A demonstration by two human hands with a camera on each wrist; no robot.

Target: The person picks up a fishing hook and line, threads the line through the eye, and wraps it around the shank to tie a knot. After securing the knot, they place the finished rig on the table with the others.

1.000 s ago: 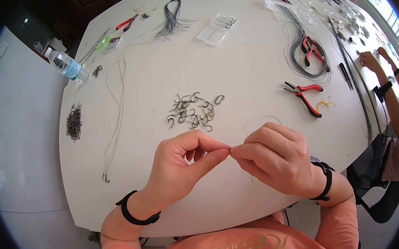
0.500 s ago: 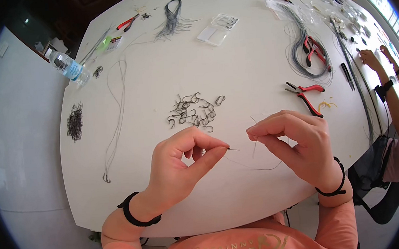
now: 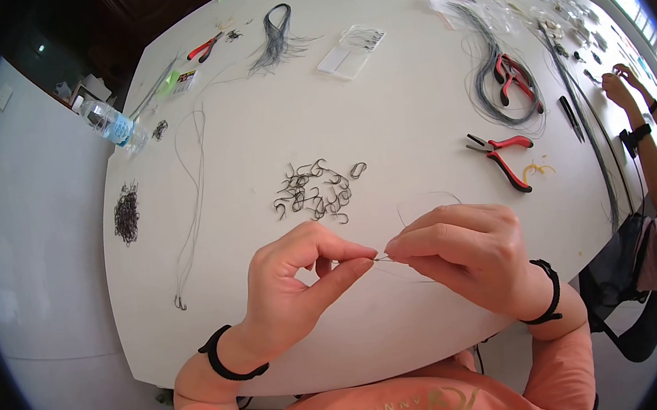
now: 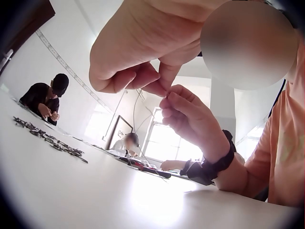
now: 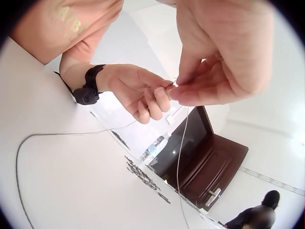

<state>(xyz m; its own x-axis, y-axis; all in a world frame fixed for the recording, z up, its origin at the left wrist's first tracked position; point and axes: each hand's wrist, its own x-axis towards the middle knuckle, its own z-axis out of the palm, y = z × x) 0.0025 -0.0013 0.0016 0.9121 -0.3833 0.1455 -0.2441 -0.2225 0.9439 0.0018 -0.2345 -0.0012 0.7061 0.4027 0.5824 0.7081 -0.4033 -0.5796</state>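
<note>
Just in front of the hook pile (image 3: 313, 192), both hands meet fingertip to fingertip. The left hand (image 3: 292, 282) pinches a small thin dark piece between thumb and forefinger; most of it is hidden by the fingers. Opposite it, the right hand (image 3: 470, 259) pinches thin line close to that piece. In the right wrist view the grey line (image 5: 180, 157) hangs down from the fingers, and another length curves away over the table. What the small piece is exactly, I cannot tell.
Red-handled pliers (image 3: 508, 159) and yellow scraps lie right of the hands. A tied line with a hook (image 3: 180, 302), a dark hook heap (image 3: 126, 215) and a bottle (image 3: 114, 126) are at left. A clear box (image 3: 352, 53) lies farther back. Another person sits at right.
The right hand moved away from the left hand, drawing line out, then came back to the left fingertips. The left hand keeps its pinch. The head view has shifted slightly.
</note>
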